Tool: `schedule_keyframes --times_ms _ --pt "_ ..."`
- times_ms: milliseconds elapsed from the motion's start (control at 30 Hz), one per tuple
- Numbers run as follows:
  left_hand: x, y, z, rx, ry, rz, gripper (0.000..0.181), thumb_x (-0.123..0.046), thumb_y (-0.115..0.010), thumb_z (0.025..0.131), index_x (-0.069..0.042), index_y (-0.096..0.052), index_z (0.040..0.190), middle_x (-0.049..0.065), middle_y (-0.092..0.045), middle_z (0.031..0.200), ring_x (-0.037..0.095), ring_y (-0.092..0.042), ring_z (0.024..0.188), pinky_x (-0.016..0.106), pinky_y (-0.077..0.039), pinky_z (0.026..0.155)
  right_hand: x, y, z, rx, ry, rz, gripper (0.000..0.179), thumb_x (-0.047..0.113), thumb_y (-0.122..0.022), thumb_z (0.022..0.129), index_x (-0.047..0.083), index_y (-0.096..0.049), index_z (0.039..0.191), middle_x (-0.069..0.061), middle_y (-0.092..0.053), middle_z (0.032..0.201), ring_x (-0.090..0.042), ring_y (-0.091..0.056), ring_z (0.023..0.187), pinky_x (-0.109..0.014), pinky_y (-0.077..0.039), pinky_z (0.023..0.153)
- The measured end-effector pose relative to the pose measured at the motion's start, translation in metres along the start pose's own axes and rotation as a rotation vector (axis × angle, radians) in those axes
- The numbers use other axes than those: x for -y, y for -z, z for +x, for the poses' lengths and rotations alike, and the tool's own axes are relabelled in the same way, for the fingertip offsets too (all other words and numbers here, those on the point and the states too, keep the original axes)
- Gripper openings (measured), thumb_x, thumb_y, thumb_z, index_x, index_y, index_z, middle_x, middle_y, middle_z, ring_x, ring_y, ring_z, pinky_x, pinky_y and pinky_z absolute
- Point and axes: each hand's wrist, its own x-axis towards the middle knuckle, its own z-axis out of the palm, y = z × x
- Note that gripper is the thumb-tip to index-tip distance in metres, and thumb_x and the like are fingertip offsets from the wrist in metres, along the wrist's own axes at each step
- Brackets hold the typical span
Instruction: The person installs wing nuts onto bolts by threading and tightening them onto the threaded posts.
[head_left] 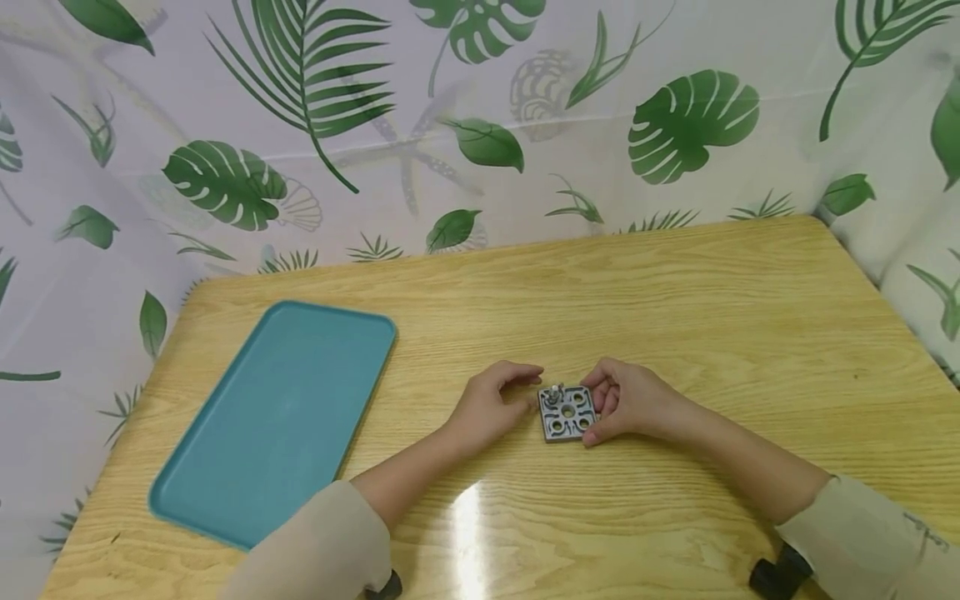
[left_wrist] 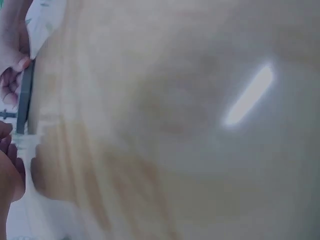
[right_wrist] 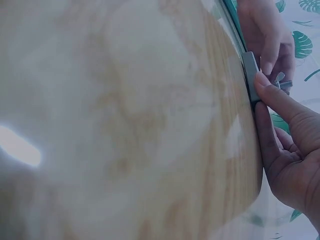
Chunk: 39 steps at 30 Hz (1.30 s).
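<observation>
A square grey metal plate [head_left: 568, 428] with round holes lies in front of me, between my two hands. At its far left corner a small metal wing screw [head_left: 553, 394] stands up; the right wrist view shows its wing [right_wrist: 280, 77] from the side. My right hand [head_left: 633, 402] grips the plate by its right edge, thumb at the near corner and fingers curled at the far side. To the left, my left hand [head_left: 489, 408] has its fingers loosely bent, thumb and fingertips apart beside the wing screw. From the left wrist, the plate [left_wrist: 26, 95] appears edge-on.
A teal rectangular tray [head_left: 281, 417] rests on the left part of the wooden table [head_left: 675, 292]. Behind the table hangs a leaf-patterned cloth [head_left: 420, 167]. Light glares off the tabletop near its front.
</observation>
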Motion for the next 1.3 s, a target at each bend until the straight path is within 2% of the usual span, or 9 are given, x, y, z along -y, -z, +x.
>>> schedule_keyframes --times_ms 100,200,367,500,600,767,1000,1167,1300 --pt "-0.001 -0.005 -0.014 -0.055 -0.006 0.017 0.038 -0.012 -0.07 0.086 -0.007 -0.06 0.123 0.002 -0.063 0.115 0.016 -0.055 0.112 0.03 -0.042 0.1 0.0 -0.001 0.0 0.002 0.003 -0.009 0.07 0.015 -0.09 0.06 -0.009 -0.05 0.111 -0.009 -0.058 0.085 -0.013 -0.057 0.067 -0.022 -0.05 0.059" --pt "-0.001 -0.013 -0.021 -0.112 -0.058 0.039 0.038 -0.017 -0.072 0.084 -0.007 -0.063 0.119 0.001 -0.064 0.113 0.015 -0.055 0.109 0.03 -0.044 0.097 0.0 -0.002 0.0 -0.003 -0.002 -0.027 0.07 0.017 -0.091 0.059 -0.008 -0.051 0.111 -0.009 -0.058 0.084 -0.014 -0.057 0.067 -0.022 -0.05 0.059" --pt "-0.003 -0.023 -0.019 -0.201 -0.121 0.03 0.025 -0.018 -0.071 0.085 -0.008 -0.069 0.108 0.002 -0.068 0.103 0.015 -0.06 0.099 0.027 -0.047 0.088 -0.001 -0.001 0.0 -0.009 0.006 -0.033 0.07 0.018 -0.091 0.059 -0.008 -0.051 0.11 -0.009 -0.059 0.083 -0.014 -0.058 0.067 -0.023 -0.051 0.059" --pt "-0.002 -0.023 -0.013 -0.206 -0.095 0.051 0.018 -0.019 -0.065 0.089 -0.01 -0.071 0.103 -0.001 -0.069 0.098 0.012 -0.059 0.092 0.024 -0.048 0.081 -0.001 -0.001 0.0 -0.006 0.003 -0.028 0.069 0.018 -0.091 0.059 -0.007 -0.052 0.111 -0.009 -0.059 0.083 -0.015 -0.058 0.067 -0.023 -0.051 0.059" --pt "-0.002 -0.017 -0.007 -0.161 -0.093 0.085 0.018 -0.02 -0.06 0.092 -0.011 -0.071 0.103 -0.001 -0.069 0.099 0.012 -0.057 0.093 0.025 -0.046 0.081 -0.001 -0.001 0.0 -0.007 0.012 -0.025 0.069 0.017 -0.09 0.06 -0.008 -0.051 0.111 -0.009 -0.059 0.084 -0.014 -0.057 0.068 -0.022 -0.05 0.059" --pt "0.002 -0.006 0.01 -0.018 -0.151 0.134 0.019 -0.016 -0.055 0.095 -0.011 -0.07 0.106 0.0 -0.069 0.104 0.013 -0.057 0.103 0.025 -0.045 0.091 -0.001 -0.001 0.0 -0.007 0.026 -0.017 0.069 0.016 -0.09 0.06 -0.009 -0.051 0.111 -0.009 -0.058 0.084 -0.014 -0.057 0.067 -0.022 -0.05 0.059" --pt "0.008 0.001 0.029 0.182 -0.169 0.032 0.02 -0.012 -0.053 0.096 -0.009 -0.069 0.107 0.003 -0.069 0.105 0.011 -0.062 0.102 0.02 -0.047 0.09 -0.004 -0.003 0.0 -0.001 0.02 -0.009 0.069 0.017 -0.09 0.06 -0.008 -0.051 0.11 -0.009 -0.058 0.084 -0.014 -0.058 0.067 -0.023 -0.051 0.059" --pt "0.002 -0.002 0.031 0.227 -0.154 -0.025 0.02 -0.01 -0.052 0.096 -0.006 -0.069 0.108 0.007 -0.069 0.106 0.014 -0.061 0.103 0.018 -0.046 0.089 -0.004 -0.002 -0.001 -0.006 0.009 -0.019 0.069 0.018 -0.091 0.059 -0.007 -0.051 0.109 -0.009 -0.058 0.084 -0.015 -0.059 0.067 -0.023 -0.051 0.059" --pt "0.002 -0.005 0.034 0.22 -0.145 -0.029 0.02 -0.008 -0.052 0.096 -0.006 -0.069 0.107 0.006 -0.069 0.105 0.011 -0.061 0.103 0.019 -0.046 0.09 -0.004 -0.001 -0.001 -0.008 0.013 -0.012 0.069 0.018 -0.09 0.06 -0.008 -0.051 0.11 -0.009 -0.058 0.084 -0.015 -0.059 0.068 -0.023 -0.051 0.06"
